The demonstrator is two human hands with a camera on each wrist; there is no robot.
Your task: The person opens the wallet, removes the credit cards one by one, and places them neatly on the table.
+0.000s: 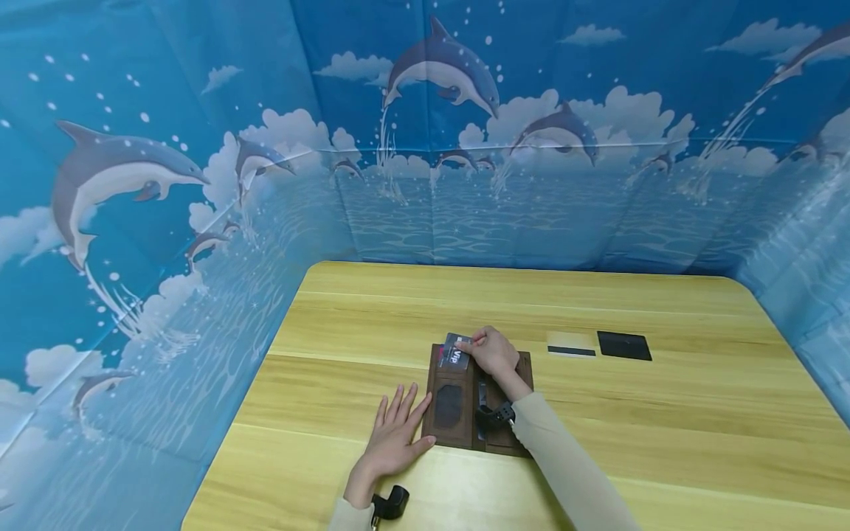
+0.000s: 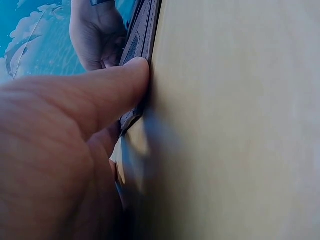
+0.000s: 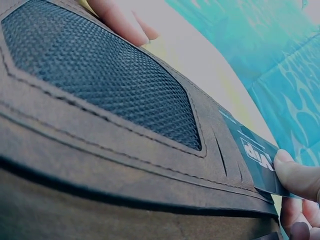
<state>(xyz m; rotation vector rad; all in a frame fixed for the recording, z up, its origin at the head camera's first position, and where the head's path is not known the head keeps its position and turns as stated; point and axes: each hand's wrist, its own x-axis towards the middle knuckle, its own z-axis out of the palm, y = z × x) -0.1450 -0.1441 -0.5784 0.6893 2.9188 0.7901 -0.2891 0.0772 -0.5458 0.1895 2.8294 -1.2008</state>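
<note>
A brown bifold wallet [image 1: 467, 420] lies unfolded on the table, with a dark mesh window [image 3: 105, 75] in its left panel. My right hand [image 1: 494, 352] pinches a dark card [image 1: 457, 354] marked "Vip" between thumb and fingers at the wallet's upper left. In the right wrist view, part of this card [image 3: 255, 155] sits in a slot of the wallet. My left hand [image 1: 395, 442] is spread flat at the wallet's lower left, its thumb [image 2: 125, 85] touching the wallet's edge. My right forearm covers part of the right panel.
To the right of the wallet on the wooden table [image 1: 697, 413] lie a pale card with a dark stripe [image 1: 571, 351] and a flat black rectangular item [image 1: 624, 345]. A blue dolphin-print curtain [image 1: 412, 206] stands around the table's back and sides.
</note>
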